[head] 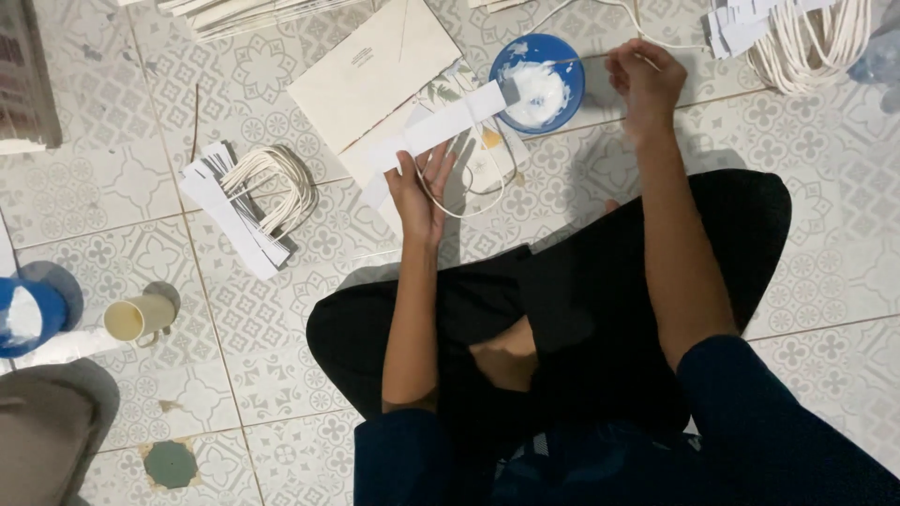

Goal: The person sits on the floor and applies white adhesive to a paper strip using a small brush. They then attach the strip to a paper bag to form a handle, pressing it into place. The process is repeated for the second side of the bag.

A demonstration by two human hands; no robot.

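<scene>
I sit cross-legged on a patterned tile floor. My left hand (pixel 419 192) holds a long white paper strip (pixel 436 126) together with a loop of white cord (pixel 464 192). My right hand (pixel 645 80) pinches a thin stick (pixel 572 60) whose tip reaches into a blue bowl (pixel 568 67) of white paste. The strip's far end lies at the bowl's left edge. A cream envelope-like paper sheet (pixel 370 70) lies flat on the floor behind the strip.
A bundle of cord loops on white strips (pixel 251 192) lies to the left. More cords (pixel 811 42) and strips sit at the top right. A beige cup (pixel 139 317) and another blue bowl (pixel 28 314) stand at the left. Stacked papers (pixel 244 11) lie at the top.
</scene>
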